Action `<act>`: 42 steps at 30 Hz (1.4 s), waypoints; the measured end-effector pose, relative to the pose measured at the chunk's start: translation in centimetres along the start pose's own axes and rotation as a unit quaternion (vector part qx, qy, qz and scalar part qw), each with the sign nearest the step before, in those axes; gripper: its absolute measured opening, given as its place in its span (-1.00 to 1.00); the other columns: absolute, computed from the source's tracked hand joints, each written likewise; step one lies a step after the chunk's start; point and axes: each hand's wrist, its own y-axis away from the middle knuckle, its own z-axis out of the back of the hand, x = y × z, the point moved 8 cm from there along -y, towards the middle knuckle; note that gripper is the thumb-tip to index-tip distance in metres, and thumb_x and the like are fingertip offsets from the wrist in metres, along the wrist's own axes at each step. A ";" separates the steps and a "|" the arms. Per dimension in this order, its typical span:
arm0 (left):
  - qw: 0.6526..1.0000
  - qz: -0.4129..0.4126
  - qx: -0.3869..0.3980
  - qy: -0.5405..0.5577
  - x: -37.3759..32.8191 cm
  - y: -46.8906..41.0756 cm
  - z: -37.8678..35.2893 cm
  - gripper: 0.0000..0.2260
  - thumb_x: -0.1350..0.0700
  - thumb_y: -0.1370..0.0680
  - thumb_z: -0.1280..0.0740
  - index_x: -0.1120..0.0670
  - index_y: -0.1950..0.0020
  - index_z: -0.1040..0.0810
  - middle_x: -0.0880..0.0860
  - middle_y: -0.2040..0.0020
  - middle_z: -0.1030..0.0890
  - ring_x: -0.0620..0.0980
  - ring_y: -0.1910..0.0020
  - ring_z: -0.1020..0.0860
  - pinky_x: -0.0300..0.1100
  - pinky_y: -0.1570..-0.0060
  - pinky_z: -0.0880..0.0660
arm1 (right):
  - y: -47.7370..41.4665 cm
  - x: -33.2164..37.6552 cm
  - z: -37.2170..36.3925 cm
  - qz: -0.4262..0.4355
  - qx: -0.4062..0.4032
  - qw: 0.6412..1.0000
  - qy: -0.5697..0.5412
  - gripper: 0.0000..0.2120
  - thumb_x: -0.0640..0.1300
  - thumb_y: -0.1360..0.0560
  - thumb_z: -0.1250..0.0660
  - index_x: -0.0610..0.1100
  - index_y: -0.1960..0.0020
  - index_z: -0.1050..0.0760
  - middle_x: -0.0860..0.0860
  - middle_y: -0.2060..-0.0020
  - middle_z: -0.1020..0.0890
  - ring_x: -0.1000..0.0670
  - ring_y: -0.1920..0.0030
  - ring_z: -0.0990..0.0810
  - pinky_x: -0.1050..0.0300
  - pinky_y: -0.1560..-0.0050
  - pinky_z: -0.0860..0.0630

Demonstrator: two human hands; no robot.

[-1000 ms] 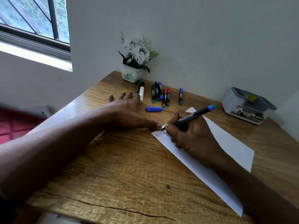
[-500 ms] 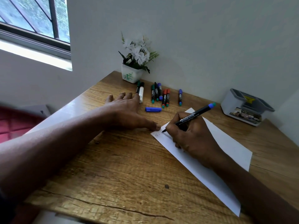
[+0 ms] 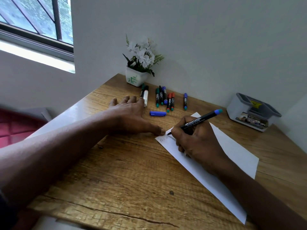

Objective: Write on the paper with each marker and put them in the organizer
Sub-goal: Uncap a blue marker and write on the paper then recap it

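My right hand grips a black marker with a blue end, its tip touching the near-left corner of the white paper, where faint blue marks show. My left hand lies flat on the wooden desk with fingers spread; its thumb tip presses the paper's left edge. The marker's blue cap lies on the desk between my hands. Several capped markers in green, blue, red and black lie in a row near the wall. The grey-and-white organizer stands at the far right.
A white pot of white flowers stands in the desk's back corner against the wall. A window is at the upper left. The desk's front edge has a long crack. Something red lies off the desk to the left.
The marker tip has shifted slightly along the paper's corner while writing. My left hand has stayed in place.
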 end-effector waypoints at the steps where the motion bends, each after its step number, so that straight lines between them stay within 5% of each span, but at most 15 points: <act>1: 1.000 0.000 -0.001 0.002 0.0 0.0 0.0 0.19 -0.59 -0.32 -0.29 0.00 -0.71 0.13 0.08 -0.72 0.13 0.11 -0.69 0.17 0.29 -0.61 0.17 | 0.0 -0.1 0.1 -0.001 -0.008 1.000 0.006 -0.89 -0.21 -0.52 -0.41 -0.19 0.18 -0.56 -0.02 0.47 -0.60 0.10 0.52 -0.55 0.29 0.50 -0.44; 7: 1.000 -0.003 -0.008 0.014 -0.1 0.2 0.2 0.18 -0.58 -0.33 -0.30 0.00 -0.71 0.13 0.09 -0.72 0.13 0.11 -0.69 0.17 0.26 -0.61 0.19 | 0.2 -0.4 0.3 -0.024 -0.020 0.999 -0.011 -0.92 -0.20 -0.55 -0.39 -0.18 0.12 -0.59 -0.03 0.43 -0.64 0.09 0.47 -0.58 0.29 0.49 -0.44; 12: 0.997 -0.026 -0.059 0.038 -0.2 0.6 0.5 0.14 -0.58 -0.34 -0.29 -0.06 -0.71 0.11 0.10 -0.71 0.05 0.12 -0.69 0.04 0.28 -0.62 0.09 | -0.1 -1.7 1.2 -0.087 -0.045 0.974 -0.205 -0.90 -0.25 -0.58 -0.34 -0.26 -0.02 -0.61 -0.09 0.34 -0.67 0.02 0.36 -0.63 0.26 0.41 -0.52; 18: 0.951 -0.162 -0.263 0.012 -2.3 1.8 3.3 -0.41 -0.27 -0.58 -0.34 -0.22 -0.59 -0.33 -0.06 -0.50 -0.41 0.01 -0.49 -0.34 0.12 -0.42 -0.38 | -0.5 -1.5 1.1 -0.123 0.008 0.903 -0.411 -0.72 -0.10 -0.61 -0.22 -0.23 0.05 -0.65 -0.12 0.29 -0.68 0.00 0.31 -0.64 0.18 0.29 -0.55; 28: 0.952 -0.195 -0.238 -0.014 -3.7 0.3 2.6 -0.82 -0.09 -0.61 -0.39 -0.18 -0.20 -0.62 -0.16 -0.15 -0.65 -0.14 -0.13 -0.55 -0.06 -0.17 -0.46 | -1.3 -1.4 2.8 -0.071 -0.002 0.928 -0.366 -0.76 -0.18 -0.62 -0.21 -0.17 -0.08 -0.65 -0.10 0.24 -0.72 0.02 0.29 -0.65 0.20 0.29 -0.56; 32: 0.927 -0.214 -0.263 0.162 -2.7 0.6 3.3 -0.87 0.04 -0.59 -0.46 -0.14 -0.12 -0.66 -0.21 0.01 -0.68 -0.23 0.02 -0.62 -0.16 0.04 -0.52 | -1.3 -2.3 3.3 -0.097 -0.046 0.918 -0.383 -0.85 -0.18 -0.56 -0.32 -0.13 0.09 -0.66 -0.11 0.26 -0.72 0.01 0.31 -0.65 0.18 0.31 -0.55; 35: 0.883 -0.262 -0.224 0.319 -2.5 1.0 3.7 -0.80 0.19 -0.60 -0.45 -0.05 -0.17 -0.71 -0.12 -0.02 -0.74 -0.11 -0.09 -0.68 -0.14 -0.08 -0.62 | -1.3 -2.1 3.5 -0.092 -0.041 0.912 -0.397 -0.80 -0.17 -0.56 -0.28 -0.15 0.08 -0.67 -0.12 0.24 -0.72 0.02 0.30 -0.64 0.14 0.26 -0.51; 42: 0.863 -0.333 -0.174 0.337 -3.8 1.7 3.5 -0.80 0.27 -0.60 -0.42 0.07 -0.19 -0.69 -0.03 -0.03 -0.73 -0.03 -0.07 -0.69 -0.18 -0.01 -0.61 | -1.3 -1.6 3.5 -0.064 -0.017 0.933 -0.353 -0.75 -0.19 -0.60 -0.20 -0.17 0.04 -0.66 -0.14 0.21 -0.73 0.02 0.27 -0.65 0.16 0.26 -0.52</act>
